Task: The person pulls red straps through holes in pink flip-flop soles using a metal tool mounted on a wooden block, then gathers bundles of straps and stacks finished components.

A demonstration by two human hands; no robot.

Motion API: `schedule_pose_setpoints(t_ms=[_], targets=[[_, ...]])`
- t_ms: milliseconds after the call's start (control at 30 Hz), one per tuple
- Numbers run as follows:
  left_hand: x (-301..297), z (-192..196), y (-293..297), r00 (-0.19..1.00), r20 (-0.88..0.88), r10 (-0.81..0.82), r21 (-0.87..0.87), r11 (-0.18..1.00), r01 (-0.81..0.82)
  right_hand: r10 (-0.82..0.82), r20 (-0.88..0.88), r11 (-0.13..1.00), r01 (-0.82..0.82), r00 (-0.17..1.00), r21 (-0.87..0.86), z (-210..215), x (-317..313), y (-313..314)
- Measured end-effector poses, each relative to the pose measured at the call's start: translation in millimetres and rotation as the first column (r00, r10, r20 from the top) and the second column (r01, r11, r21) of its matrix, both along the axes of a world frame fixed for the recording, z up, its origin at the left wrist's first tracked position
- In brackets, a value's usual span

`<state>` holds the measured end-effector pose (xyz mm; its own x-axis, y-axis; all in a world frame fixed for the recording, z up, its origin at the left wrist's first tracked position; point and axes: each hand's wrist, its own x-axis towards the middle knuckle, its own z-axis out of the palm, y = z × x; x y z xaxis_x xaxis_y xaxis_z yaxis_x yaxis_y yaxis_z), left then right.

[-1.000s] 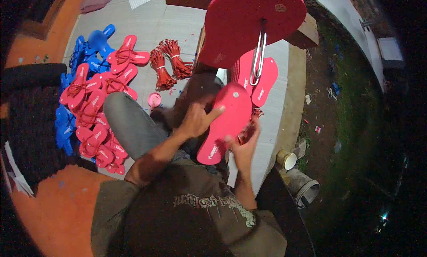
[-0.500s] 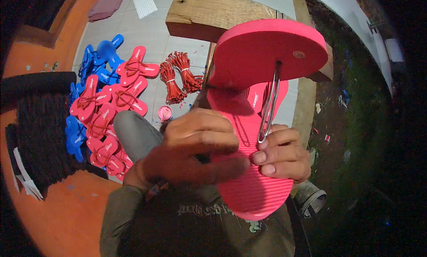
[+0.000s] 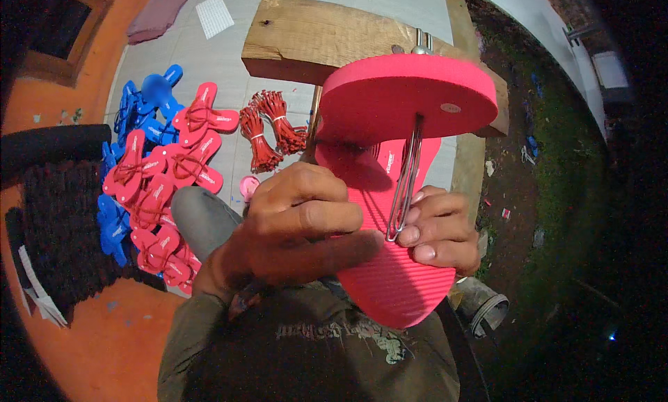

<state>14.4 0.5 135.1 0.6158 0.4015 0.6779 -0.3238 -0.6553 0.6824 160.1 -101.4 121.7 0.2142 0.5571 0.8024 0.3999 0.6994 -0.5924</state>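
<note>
A pink sandal sole (image 3: pixel 410 89) is pierced by a long, thin metal hook (image 3: pixel 407 176), whose looped end points toward me. Under the hook lies another pink sole with a ridged face (image 3: pixel 396 298), tilted toward my body. My right hand (image 3: pixel 445 228) wraps its fingers over the ridged sole's right edge, with fingertips beside the hook's loop. My left hand (image 3: pixel 299 224) is closed to the left of the loop, its forefinger reaching over the ridged face. Whatever it pinches, if anything, is hidden. Further pink soles (image 3: pixel 392 158) show partly behind the hook.
A wooden beam (image 3: pixel 334 33) stands behind the pierced sole. On the tiled floor at left lie piled pink sandals (image 3: pixel 198 117) and blue sandals (image 3: pixel 111 224), plus bundles of red straps (image 3: pixel 261 141) and a small pink tub (image 3: pixel 249 187). A bucket-like container (image 3: pixel 490 311) stands at right.
The view has shifted slightly. The pierced sole and the hook's loop sit lower and further left, while the ridged sole's near end is higher. My left hand, blurred before, now looks sharper.
</note>
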Motion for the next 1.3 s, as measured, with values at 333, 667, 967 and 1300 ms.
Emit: schedule_pose_setpoints(t_ms=[333,667,967,1300], targets=[[29.3,8.4,13.8,0.855,0.105,0.509,0.155,0.84,-0.519,-0.578,-0.179,0.811,0.536,0.796,-0.236,9.6,-12.9,7.8],[-49.7,-117.9,108.6,0.644,-0.015,0.765,-0.412,0.582,-0.701,-0.799,-0.039,0.553,0.709,0.6,-0.437,-148.3,-31.0,-9.2],[-54.7,-381.3,134.7,0.245,-0.895,0.374,-0.042,0.476,-0.878,-0.282,0.352,0.337,0.435,0.893,-0.835,-175.4,-102.5,-6.5],[-80.0,-325.4,-58.1,0.335,-0.941,0.054,0.129,0.97,0.204,-0.419,0.306,0.552,0.507,0.855,-0.662,-183.0,-95.8,-10.8]])
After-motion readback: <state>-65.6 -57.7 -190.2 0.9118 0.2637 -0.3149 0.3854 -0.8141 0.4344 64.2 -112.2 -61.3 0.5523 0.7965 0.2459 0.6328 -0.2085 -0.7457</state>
